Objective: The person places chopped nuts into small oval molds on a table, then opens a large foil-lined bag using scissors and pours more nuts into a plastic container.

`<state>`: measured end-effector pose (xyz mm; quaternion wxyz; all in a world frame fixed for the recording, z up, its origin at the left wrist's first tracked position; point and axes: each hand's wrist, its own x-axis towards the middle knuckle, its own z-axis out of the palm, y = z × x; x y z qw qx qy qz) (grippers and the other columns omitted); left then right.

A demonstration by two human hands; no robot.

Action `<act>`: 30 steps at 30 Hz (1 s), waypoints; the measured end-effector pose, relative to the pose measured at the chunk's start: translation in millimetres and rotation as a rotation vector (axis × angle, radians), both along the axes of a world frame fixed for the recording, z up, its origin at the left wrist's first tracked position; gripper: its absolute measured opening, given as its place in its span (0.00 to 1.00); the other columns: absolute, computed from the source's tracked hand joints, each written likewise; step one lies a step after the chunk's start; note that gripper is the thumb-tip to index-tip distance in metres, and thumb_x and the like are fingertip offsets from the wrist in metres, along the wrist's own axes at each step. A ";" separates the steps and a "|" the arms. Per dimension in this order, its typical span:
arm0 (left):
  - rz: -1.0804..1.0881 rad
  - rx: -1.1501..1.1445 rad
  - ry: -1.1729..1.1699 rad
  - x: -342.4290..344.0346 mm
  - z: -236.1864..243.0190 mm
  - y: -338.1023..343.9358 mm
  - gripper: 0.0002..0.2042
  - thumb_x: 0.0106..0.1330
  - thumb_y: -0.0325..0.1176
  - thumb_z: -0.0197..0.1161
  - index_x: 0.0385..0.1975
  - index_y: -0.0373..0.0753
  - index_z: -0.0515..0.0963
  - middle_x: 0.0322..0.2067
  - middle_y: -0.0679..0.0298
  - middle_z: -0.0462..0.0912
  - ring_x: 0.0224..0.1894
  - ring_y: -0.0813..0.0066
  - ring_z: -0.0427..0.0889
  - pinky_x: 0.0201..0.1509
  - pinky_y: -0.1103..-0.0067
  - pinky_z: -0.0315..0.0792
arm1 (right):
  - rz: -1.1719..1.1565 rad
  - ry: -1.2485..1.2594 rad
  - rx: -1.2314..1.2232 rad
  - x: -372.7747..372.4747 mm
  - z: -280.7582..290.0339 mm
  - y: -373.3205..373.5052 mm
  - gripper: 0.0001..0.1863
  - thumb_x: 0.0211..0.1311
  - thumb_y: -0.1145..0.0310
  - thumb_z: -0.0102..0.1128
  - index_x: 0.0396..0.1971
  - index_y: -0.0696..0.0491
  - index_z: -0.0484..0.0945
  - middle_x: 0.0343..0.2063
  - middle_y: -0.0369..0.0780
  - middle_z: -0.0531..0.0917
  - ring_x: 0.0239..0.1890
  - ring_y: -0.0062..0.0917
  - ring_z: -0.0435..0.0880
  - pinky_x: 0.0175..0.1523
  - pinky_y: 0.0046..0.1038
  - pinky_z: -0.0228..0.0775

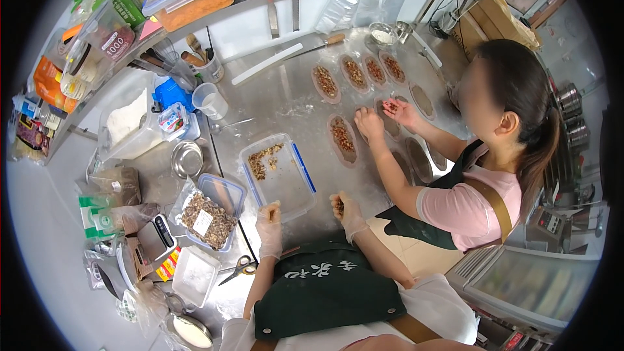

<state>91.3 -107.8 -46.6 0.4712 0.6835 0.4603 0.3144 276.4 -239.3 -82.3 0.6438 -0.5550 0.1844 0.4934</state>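
Observation:
My left hand (269, 222), in a thin clear glove, is closed near the front edge of the steel table; whatever it holds, if anything, is hidden. Closed around some dark brown chopped bits (339, 206), my right hand (351, 216) is gloved too. Between and beyond my hands stands a clear plastic box (289, 205) with blue side clips, with light brown chopped pieces (264, 161) inside. To the right, an oval of brownish dough (350, 155) carries nut-like pieces. Several more topped ovals, such as this dough oval (325, 84), lie farther back.
At right a co-worker (468, 195) reaches over plain dough ovals (419, 159), bits in one hand. A sealed bag of brown pieces (207, 220) sits in a tub at left, near scissors (240, 269), a metal bowl (187, 158) and a flour bin (127, 123). A rolling pin (268, 64) lies behind.

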 end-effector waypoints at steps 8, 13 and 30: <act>-0.007 -0.047 0.029 3.3 7.7 -4.4 0.05 0.59 0.20 0.57 0.33 0.36 0.77 0.34 0.60 0.79 0.39 0.70 0.79 0.46 0.79 0.71 | 0.075 0.000 -0.014 -2.8 5.9 2.7 0.18 0.67 0.58 0.45 0.24 0.55 0.75 0.17 0.34 0.73 0.13 0.17 0.65 0.16 0.18 0.53; 0.004 -0.023 0.002 0.7 -1.8 -4.5 0.05 0.59 0.21 0.57 0.33 0.36 0.77 0.34 0.60 0.79 0.39 0.70 0.79 0.46 0.79 0.71 | 0.101 0.004 0.003 -2.0 2.1 5.0 0.18 0.67 0.58 0.45 0.25 0.55 0.76 0.17 0.34 0.73 0.13 0.16 0.65 0.16 0.18 0.52; 0.008 -0.044 0.002 3.3 1.1 -6.9 0.05 0.60 0.21 0.58 0.34 0.36 0.78 0.34 0.61 0.78 0.38 0.70 0.78 0.46 0.79 0.70 | 0.067 0.014 -0.016 2.4 1.0 5.6 0.19 0.68 0.56 0.44 0.26 0.56 0.76 0.17 0.33 0.74 0.12 0.16 0.65 0.16 0.17 0.53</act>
